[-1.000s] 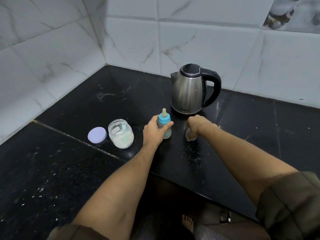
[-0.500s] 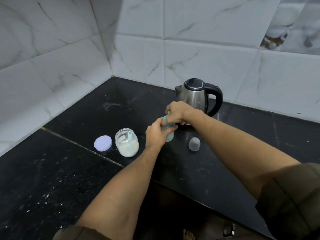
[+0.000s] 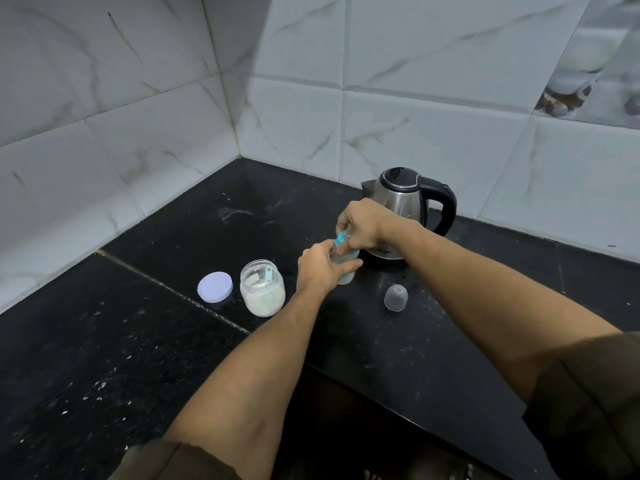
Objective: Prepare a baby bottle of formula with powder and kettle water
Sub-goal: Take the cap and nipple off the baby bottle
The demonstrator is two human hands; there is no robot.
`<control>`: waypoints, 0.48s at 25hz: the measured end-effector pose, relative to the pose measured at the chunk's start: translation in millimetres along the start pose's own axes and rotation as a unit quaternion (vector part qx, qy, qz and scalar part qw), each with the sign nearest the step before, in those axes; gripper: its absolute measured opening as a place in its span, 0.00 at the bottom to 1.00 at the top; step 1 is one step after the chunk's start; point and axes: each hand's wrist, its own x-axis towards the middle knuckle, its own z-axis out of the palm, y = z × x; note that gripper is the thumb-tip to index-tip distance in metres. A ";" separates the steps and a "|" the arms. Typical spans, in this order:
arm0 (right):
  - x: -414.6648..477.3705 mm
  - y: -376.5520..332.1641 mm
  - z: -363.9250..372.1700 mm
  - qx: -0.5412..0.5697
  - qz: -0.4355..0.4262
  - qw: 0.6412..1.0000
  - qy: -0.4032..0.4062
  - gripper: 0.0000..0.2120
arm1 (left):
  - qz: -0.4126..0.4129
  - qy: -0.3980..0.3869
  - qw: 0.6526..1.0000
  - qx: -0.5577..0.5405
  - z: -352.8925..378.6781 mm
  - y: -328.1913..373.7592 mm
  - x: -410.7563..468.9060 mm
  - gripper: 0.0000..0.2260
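Note:
A small clear baby bottle (image 3: pixel 347 276) with a blue collar (image 3: pixel 340 239) stands on the black counter (image 3: pixel 346 341). My left hand (image 3: pixel 320 266) grips its body. My right hand (image 3: pixel 360 223) grips the blue collar from above and hides the teat. The bottle's clear cap (image 3: pixel 395 297) stands on the counter to the right. A steel kettle (image 3: pixel 403 206) with a black handle stands just behind the hands. Left of the bottle is an open glass jar of white powder (image 3: pixel 263 289) with a scoop inside, and its lilac lid (image 3: pixel 215 286) lies beside it.
White marble-look tiles form a corner behind the counter. The counter's front edge runs diagonally below my arms, with floor beneath. Pale crumbs dot the counter at the lower left.
My right hand left the clear cap on the counter and moved up onto the bottle's blue collar. My left hand has kept hold of the bottle.

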 end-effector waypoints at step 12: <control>9.2 2.0 2.0 -0.022 0.032 0.999 -0.022 0.23 | -0.016 0.038 0.999 0.007 0.5 9.1 5.0 0.16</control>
